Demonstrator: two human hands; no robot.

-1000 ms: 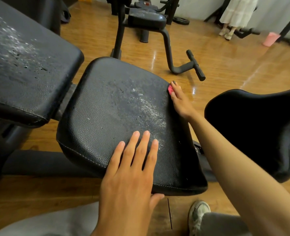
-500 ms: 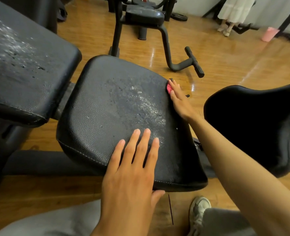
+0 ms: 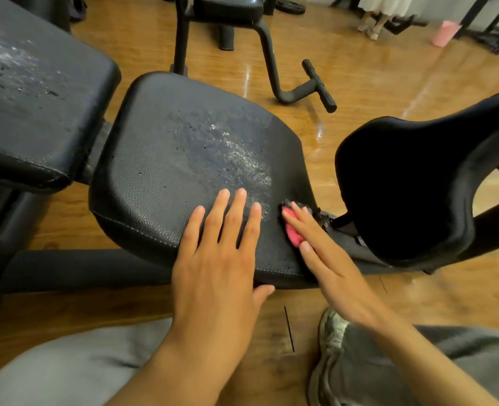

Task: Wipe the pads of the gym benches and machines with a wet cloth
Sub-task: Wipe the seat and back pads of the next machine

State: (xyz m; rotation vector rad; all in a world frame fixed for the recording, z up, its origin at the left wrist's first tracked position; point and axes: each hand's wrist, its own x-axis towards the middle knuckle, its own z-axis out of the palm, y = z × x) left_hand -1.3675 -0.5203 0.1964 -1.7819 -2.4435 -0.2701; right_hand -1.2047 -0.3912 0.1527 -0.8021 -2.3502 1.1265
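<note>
A black leather seat pad [image 3: 166, 171] fills the middle, worn and wet-looking in its centre. My left hand [image 3: 222, 259] lies flat on its near edge, fingers straight. My right hand [image 3: 327, 259] presses a small pink cloth [image 3: 292, 232] against the pad's right side edge with straight fingers; most of the cloth is hidden under them. A second black pad [image 3: 31, 98], the backrest, slopes at the left with a scuffed surface.
A curved black saddle-shaped pad [image 3: 412, 177] stands close on the right. Behind are a black machine frame with a handle [image 3: 318, 86], a wooden floor, a person's feet [image 3: 371, 27] and a pink container [image 3: 444, 33]. My grey trouser legs and a shoe [image 3: 333, 326] are at the bottom.
My right hand has slid with the pink cloth along the pad's right edge from the far corner to the near corner. My left hand stays flat on the pad.
</note>
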